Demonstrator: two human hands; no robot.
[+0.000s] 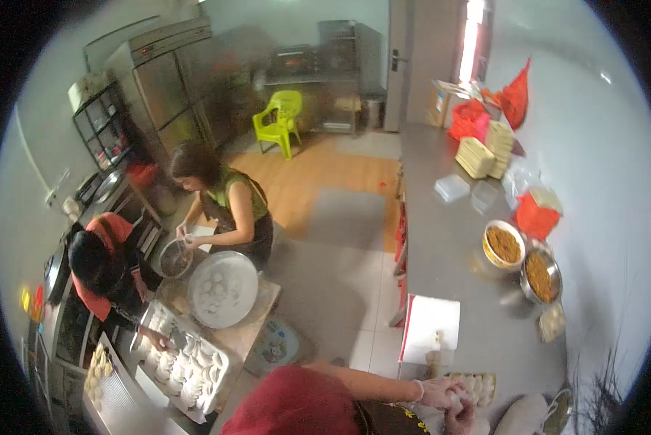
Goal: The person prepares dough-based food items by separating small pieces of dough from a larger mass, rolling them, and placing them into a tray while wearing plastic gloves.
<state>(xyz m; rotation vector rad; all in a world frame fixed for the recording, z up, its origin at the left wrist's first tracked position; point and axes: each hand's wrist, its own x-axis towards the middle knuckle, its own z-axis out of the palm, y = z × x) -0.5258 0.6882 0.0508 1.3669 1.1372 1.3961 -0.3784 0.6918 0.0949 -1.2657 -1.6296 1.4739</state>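
My left hand [439, 391], in a clear thin glove, comes in from the maroon sleeve [298, 402] at the bottom. Below it, my right hand [459, 417] is only partly visible. The fingers of both hands meet around a small white piece [456, 402] that looks like dough; its shape is mostly hidden. Just beyond the hands, a pale tray [493, 376] holds several white dumplings [480, 387]. A white board [431, 315] with a red edge lies on the steel table [439, 239], and a brown flat stick [432, 363] lies by its near edge.
Two bowls of brown filling, one white [487, 255] and one steel [557, 274], stand near the wall. Farther back are stacked yellow cartons [475, 157]. At left, two co-workers [233, 206] work around a dumpling tray [219, 380] and a round basin [249, 299].
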